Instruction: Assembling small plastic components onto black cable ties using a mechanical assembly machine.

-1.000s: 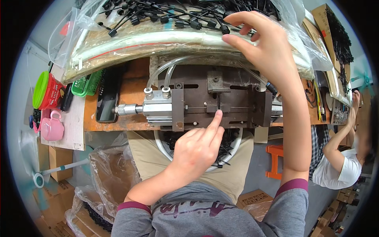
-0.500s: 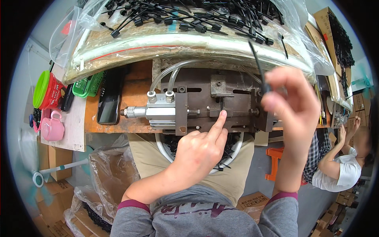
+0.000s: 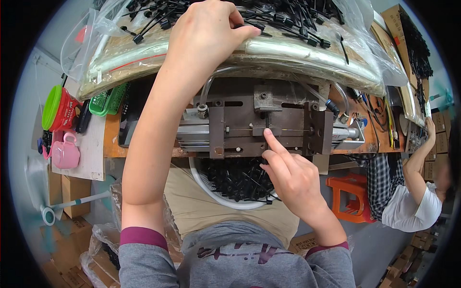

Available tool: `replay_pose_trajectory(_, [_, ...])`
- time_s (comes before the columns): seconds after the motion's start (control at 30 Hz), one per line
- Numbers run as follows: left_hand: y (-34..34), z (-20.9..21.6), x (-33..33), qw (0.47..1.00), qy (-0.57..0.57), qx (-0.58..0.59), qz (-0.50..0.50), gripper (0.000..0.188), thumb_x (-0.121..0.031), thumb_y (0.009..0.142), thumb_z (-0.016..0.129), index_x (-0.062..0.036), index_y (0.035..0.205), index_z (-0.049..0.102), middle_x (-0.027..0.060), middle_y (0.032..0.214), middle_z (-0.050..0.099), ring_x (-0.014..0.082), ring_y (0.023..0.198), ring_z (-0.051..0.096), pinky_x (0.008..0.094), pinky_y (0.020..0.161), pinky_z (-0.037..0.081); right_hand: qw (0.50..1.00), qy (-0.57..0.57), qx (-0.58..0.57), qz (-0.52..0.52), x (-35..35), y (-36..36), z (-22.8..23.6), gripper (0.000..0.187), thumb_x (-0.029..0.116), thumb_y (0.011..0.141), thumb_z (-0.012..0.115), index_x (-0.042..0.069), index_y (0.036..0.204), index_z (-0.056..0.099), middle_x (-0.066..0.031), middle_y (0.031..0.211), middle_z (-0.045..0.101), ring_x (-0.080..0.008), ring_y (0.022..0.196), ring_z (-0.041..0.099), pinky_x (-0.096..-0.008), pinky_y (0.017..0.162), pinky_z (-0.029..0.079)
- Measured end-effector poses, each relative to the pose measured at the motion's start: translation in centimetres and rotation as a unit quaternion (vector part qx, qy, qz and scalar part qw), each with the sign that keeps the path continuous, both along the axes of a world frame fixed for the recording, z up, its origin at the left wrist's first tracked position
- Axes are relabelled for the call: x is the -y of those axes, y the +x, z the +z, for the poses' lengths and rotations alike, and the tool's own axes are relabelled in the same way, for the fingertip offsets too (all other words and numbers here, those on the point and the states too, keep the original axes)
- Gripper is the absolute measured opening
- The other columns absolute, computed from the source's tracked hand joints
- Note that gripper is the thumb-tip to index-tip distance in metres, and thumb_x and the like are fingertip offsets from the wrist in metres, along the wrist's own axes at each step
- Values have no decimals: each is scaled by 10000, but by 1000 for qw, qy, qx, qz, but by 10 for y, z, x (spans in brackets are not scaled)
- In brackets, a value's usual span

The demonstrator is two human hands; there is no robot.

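My left hand (image 3: 206,33) reaches over the far pile of black cable ties (image 3: 297,21), thumb and fingers closed on a tie at its near edge; the fingertips are partly hidden. My right hand (image 3: 293,180) is at the dark metal fixture (image 3: 240,98). Its index finger is stretched out and presses a black cable tie (image 3: 267,118) onto the small block in the middle. The tie runs toward me, and its near end shows at the curled fingers. A thin wire (image 3: 293,129) crosses the fixture. Below, a white tub (image 3: 201,185) on my lap holds many black ties.
An air cylinder (image 3: 194,132) sits left of the fixture, another (image 3: 343,133) right, with clear hoses. Farther left are a green basket (image 3: 103,103), a red tub (image 3: 65,110) and a pink cup (image 3: 66,152). An orange stool (image 3: 348,197) and another person (image 3: 413,206) are at right.
My left hand has left the fixture and reached forward to the pile. My right hand has come down from the right with a tie, and its index finger now presses at the block.
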State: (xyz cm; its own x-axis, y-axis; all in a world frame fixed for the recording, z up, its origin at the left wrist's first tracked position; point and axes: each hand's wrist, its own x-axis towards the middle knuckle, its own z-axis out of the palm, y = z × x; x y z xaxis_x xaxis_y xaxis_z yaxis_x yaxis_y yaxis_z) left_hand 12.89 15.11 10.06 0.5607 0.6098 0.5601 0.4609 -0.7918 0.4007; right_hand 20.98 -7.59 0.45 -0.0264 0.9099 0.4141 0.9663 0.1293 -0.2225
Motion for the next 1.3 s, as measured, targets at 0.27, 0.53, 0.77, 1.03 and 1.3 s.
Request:
replay_pose_trajectory(0.27, [-30, 6, -3, 948, -262, 147, -103, 222, -187, 837, 770, -47, 1006, 742, 29, 869, 713, 76, 752, 626, 215, 684, 491, 997, -74, 28, -14, -3, 3, 22, 284, 113, 715, 798, 50, 929, 623, -100, 1203, 677, -195, 598, 604, -268, 579, 499])
replay_pose_trajectory(0.53, [-61, -5, 23, 911, -332, 199, -143, 199, -141, 886, 716, -25, 1047, 726, 47, 874, 715, 64, 786, 656, 184, 698, 504, 986, 148, -77, 5, -105, 51, 93, 241, 147, 749, 758, 36, 929, 644, -103, 824, 655, -213, 587, 598, -352, 566, 478])
replay_pose_trajectory(0.77, [-66, -4, 51, 959, -155, 171, -162, 181, 73, 775, 735, 52, 954, 714, 63, 977, 632, 104, 797, 644, 199, 645, 530, 977, -188, 97, -27, -215, 79, 138, 451, 258, 658, 746, -80, 949, 674, -264, 960, 689, -354, 957, 676, -408, 829, 544])
replay_pose_trajectory(1.03, [-73, -12, 53, 967, -103, 199, -119, 212, 78, 724, 757, 36, 929, 720, 88, 1026, 655, 117, 811, 652, 208, 675, 555, 942, -244, 221, -56, -239, 71, 133, 363, 247, 735, 695, -55, 936, 715, -260, 984, 692, -361, 972, 673, -416, 839, 549])
replay_pose_trajectory(1.3, [-79, -56, 118, 965, -137, 124, -187, 316, -115, 660, 851, -36, 940, 727, 120, 1099, 679, 207, 891, 679, 291, 734, 555, 979, -185, 82, -16, -199, 88, 169, 298, 222, 816, 698, -60, 898, 650, -189, 812, 681, -289, 785, 670, -380, 734, 527])
